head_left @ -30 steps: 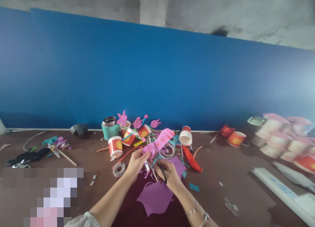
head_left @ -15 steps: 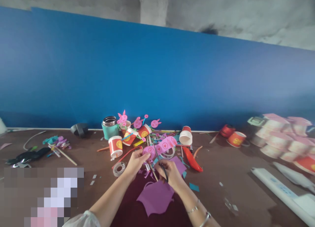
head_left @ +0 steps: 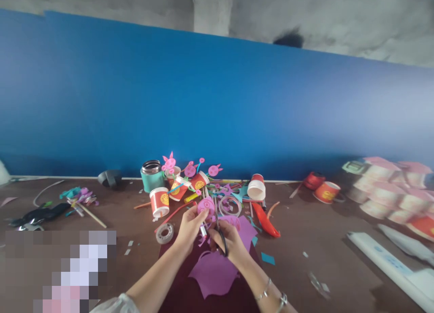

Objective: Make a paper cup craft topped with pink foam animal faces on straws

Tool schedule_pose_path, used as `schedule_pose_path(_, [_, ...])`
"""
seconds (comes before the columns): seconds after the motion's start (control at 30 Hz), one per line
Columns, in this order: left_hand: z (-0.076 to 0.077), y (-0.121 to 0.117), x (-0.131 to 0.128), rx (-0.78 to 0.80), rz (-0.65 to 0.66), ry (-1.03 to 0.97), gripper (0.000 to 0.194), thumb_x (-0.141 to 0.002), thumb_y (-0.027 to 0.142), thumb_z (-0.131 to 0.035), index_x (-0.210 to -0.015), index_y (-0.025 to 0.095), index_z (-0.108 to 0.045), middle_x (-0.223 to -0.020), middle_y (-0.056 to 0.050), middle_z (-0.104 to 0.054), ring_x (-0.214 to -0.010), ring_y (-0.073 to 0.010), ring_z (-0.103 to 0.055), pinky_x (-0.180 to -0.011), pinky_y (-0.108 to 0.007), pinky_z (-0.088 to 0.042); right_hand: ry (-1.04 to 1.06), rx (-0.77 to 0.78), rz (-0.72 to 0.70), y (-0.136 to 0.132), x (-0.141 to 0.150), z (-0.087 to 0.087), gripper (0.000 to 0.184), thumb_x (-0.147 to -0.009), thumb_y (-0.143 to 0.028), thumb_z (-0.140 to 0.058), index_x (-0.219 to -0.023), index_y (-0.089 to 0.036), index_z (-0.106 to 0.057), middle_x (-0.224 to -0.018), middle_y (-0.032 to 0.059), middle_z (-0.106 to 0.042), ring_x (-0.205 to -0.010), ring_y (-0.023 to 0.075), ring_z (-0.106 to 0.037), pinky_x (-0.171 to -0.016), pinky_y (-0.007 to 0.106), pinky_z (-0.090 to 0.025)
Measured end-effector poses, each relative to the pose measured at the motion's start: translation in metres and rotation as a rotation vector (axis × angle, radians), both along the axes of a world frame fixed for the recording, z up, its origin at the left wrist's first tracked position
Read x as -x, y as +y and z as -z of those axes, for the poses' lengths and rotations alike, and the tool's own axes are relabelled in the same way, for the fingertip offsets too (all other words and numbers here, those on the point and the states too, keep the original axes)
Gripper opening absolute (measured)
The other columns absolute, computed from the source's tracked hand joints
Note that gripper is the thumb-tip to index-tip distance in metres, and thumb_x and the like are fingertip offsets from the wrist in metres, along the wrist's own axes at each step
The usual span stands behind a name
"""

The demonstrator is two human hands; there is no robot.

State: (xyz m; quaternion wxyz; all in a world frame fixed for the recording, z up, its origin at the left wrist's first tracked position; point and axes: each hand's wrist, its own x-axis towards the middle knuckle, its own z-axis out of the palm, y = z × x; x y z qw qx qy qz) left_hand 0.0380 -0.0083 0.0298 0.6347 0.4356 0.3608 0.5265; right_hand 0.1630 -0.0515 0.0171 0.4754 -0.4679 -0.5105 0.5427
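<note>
Between thumb and fingers, my left hand (head_left: 190, 225) pinches a small round pink paper cutout (head_left: 206, 205) with a design drawn on it. My right hand (head_left: 231, 239) is closed around the handles of dark-handled scissors (head_left: 223, 243), whose blades point up beside the cutout's right edge. A pink paper strip (head_left: 234, 222) with drawn shapes lies just beyond my right hand, partly covered by it. Below both hands rests a cut purple paper sheet (head_left: 215, 273). A roll of clear tape (head_left: 164, 234) lies left of my left wrist.
Red paper cups (head_left: 159, 202) with pink paper figures (head_left: 190, 169) stand near a teal thermos (head_left: 151, 176). A red pouch-like item (head_left: 265, 220) and blue paper scraps (head_left: 267, 258) lie rightward. Stacked cups (head_left: 383, 188) and a long white device (head_left: 383, 258) occupy the far right.
The pink strip has come away from the round cutout and dropped behind my right hand. The cutout stays in my left hand; the scissors have shifted slightly.
</note>
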Motion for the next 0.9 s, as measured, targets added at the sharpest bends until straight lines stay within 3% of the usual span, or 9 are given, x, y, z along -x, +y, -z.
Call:
schedule_pose_path(0.4, [0.0056, -0.005, -0.0044, -0.027, 0.012, -0.003, 0.036, -0.07, 0.046, -0.066, -0.078, 0.011, -0.066, -0.059, -0.002, -0.06, -0.051, -0.0106, -0.052, -0.052, -0.022, -0.039, 0.027, -0.04, 0.03, 0.001, 0.0018, 0.0019, 0.035, -0.067, -0.048, -0.07, -0.074, -0.017, -0.053, -0.044, -0.005, -0.054, -0.035, 0.0095, -0.048, -0.036, 0.02, -0.035])
schedule_pose_path(0.67, [0.0035, -0.0035, -0.0048, -0.028, -0.017, 0.019, 0.034, -0.066, 0.044, -0.07, -0.075, 0.012, -0.067, -0.063, -0.003, -0.062, -0.057, -0.0125, -0.054, -0.055, -0.022, -0.04, 0.056, -0.022, 0.03, 0.0027, -0.0001, 0.0093, 0.035, -0.067, -0.045, -0.072, -0.077, -0.017, -0.054, -0.044, -0.0053, -0.054, -0.036, 0.0099, -0.049, -0.039, 0.02, -0.039])
schedule_pose_path(0.9, [-0.0004, -0.0045, -0.0038, -0.017, -0.027, 0.044, 0.036, -0.064, 0.046, -0.07, -0.074, 0.012, -0.067, -0.062, -0.003, -0.062, -0.056, -0.0124, -0.053, -0.053, -0.022, -0.04, 0.019, -0.033, 0.049, 0.0017, 0.0008, 0.0039, 0.037, -0.066, -0.049, -0.071, -0.069, -0.017, -0.052, -0.04, -0.0055, -0.051, -0.034, 0.0093, -0.046, -0.036, 0.02, -0.037])
